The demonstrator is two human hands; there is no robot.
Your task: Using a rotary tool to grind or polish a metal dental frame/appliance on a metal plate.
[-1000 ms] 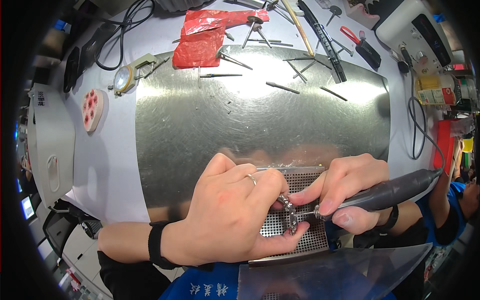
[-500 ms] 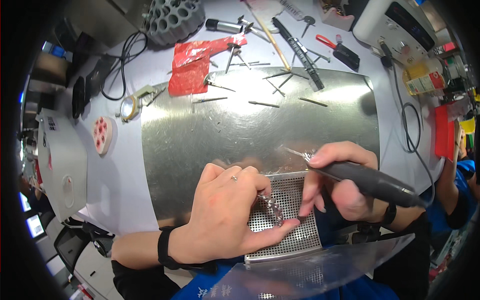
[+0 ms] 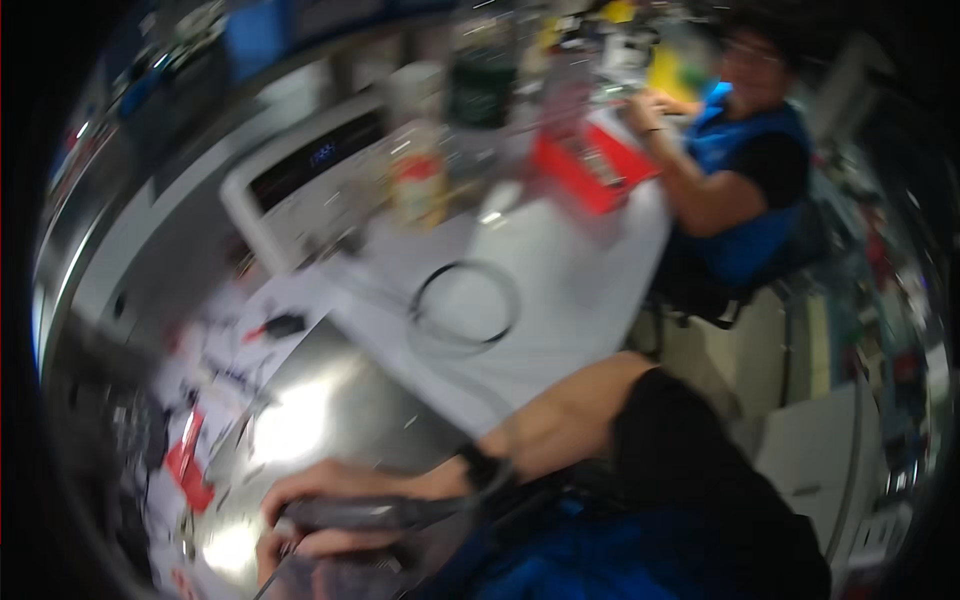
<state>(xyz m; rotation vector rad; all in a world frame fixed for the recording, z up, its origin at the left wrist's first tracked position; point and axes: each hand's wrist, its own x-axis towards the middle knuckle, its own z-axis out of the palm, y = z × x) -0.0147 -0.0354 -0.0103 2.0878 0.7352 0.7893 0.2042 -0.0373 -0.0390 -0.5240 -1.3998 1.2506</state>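
The whole picture is smeared by motion. At the lower left, my right hand is closed around a dark rotary handpiece, which points left over the shiny metal plate. Its tip cannot be made out. A cord runs back from the handpiece past my dark wristband. Below it, a blurred skin-toned patch at the lower edge may be part of my left hand, but its fingers do not show. The chain-like metal piece seen earlier in that hand is not discernible here.
A white device with a dark display stands behind the plate, beside a yellowish bottle. A coiled cable lies on the white table. A red box sits near a seated co-worker in blue. Red wrapping lies left.
The view has swung to the right, bringing the co-worker and table end into sight. My right hand still grips the handpiece; my left hand has largely dropped out of sight.
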